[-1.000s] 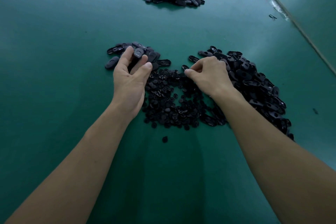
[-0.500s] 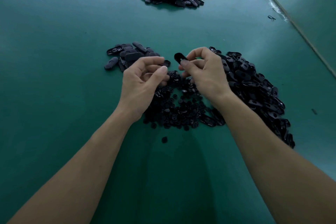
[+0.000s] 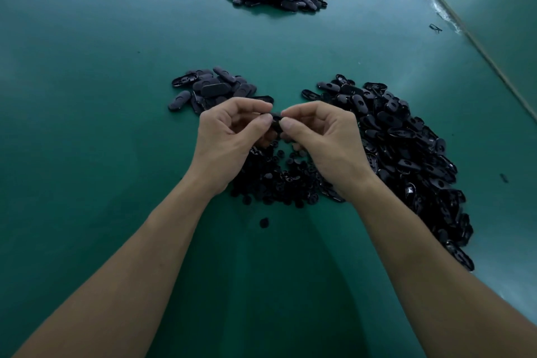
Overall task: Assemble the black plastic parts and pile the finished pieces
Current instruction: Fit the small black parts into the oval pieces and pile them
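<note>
Small parts (image 3: 279,180) lie between left pile (image 3: 212,90) and right pile (image 3: 406,148).

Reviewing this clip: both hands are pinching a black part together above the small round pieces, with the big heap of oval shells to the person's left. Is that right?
Not quite. The head view shows the big heap of oval shells on the person's right, not left. The rest holds: the left hand and right hand pinch a black part together above the small round pieces.
</note>
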A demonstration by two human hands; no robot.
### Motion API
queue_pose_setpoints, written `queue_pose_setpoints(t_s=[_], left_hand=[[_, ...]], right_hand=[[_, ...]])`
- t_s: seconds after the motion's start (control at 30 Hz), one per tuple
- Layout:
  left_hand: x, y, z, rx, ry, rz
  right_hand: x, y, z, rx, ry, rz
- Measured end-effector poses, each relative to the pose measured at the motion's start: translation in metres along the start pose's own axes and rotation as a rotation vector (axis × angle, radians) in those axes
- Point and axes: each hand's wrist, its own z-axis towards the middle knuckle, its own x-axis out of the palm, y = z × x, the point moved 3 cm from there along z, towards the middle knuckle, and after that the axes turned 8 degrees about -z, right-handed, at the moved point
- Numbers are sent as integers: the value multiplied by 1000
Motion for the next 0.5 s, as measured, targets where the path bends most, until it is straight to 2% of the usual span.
queue_pose_setpoints(t_s=[0.1, 0.3, 0.5], left_hand=[[1, 0, 0, -7, 6, -13], [0, 3, 1, -9, 13, -31], [-3, 5, 3, -16, -38, -70]], right_hand=[[-1, -4, 1, 61, 7, 31], [-1, -2, 1, 53, 9, 51], [-9, -2, 7, 122, -119, 59]])
